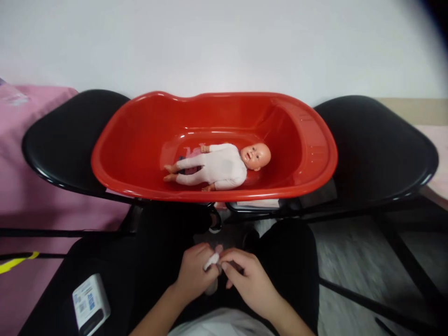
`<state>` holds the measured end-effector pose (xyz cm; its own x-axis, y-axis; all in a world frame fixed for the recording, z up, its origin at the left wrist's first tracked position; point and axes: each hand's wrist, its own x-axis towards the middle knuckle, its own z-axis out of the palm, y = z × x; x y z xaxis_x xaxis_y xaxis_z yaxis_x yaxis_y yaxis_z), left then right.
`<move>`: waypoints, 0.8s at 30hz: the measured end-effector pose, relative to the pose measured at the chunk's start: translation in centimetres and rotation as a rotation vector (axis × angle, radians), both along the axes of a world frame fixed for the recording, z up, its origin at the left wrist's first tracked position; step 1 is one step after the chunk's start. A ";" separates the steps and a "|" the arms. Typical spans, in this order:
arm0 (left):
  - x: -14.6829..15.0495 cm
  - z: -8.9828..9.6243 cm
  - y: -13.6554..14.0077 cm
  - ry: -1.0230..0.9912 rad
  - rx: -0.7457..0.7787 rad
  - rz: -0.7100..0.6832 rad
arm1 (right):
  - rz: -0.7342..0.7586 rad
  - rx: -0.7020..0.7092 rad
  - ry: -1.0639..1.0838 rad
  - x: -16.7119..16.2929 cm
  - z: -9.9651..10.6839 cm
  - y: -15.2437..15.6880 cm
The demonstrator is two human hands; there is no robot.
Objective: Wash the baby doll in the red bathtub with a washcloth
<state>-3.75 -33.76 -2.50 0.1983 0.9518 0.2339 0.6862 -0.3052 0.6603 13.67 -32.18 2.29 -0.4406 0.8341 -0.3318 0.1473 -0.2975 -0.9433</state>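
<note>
A shiny red plastic tub is set across two round black chairs by a plain white wall. A doll in soft white clothes is laid inside. Low down, near the lap, a small white thing is pinched by the left hand and right hand.

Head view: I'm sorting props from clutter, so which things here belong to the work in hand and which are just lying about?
In hand:
- small white piece, pinched between left hand and right hand
- doll lying in the red tub

Lying about:
- two black chairs under the tub
- pink cloth at left
- white labelled device
</note>
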 end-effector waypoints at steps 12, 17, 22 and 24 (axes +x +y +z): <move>0.6 2.1 1.1 -0.303 -0.055 0.167 | -0.034 -0.182 0.380 2.6 -0.6 0.0; 0.5 3.4 1.3 -0.402 -0.006 0.218 | -0.265 -0.407 0.699 3.1 -1.0 -0.1; 0.0 4.4 1.9 -0.558 -0.097 0.418 | -0.381 -0.486 0.738 3.2 -0.6 0.3; 0.0 4.9 2.4 -0.737 -0.146 0.509 | -0.397 -0.489 0.770 3.1 -0.3 0.5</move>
<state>-3.75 -31.40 2.38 -0.4065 0.9136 0.0045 0.1032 0.0410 0.9938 16.78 -31.68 2.02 -0.3989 0.8154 -0.4195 -0.6482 -0.5743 -0.5000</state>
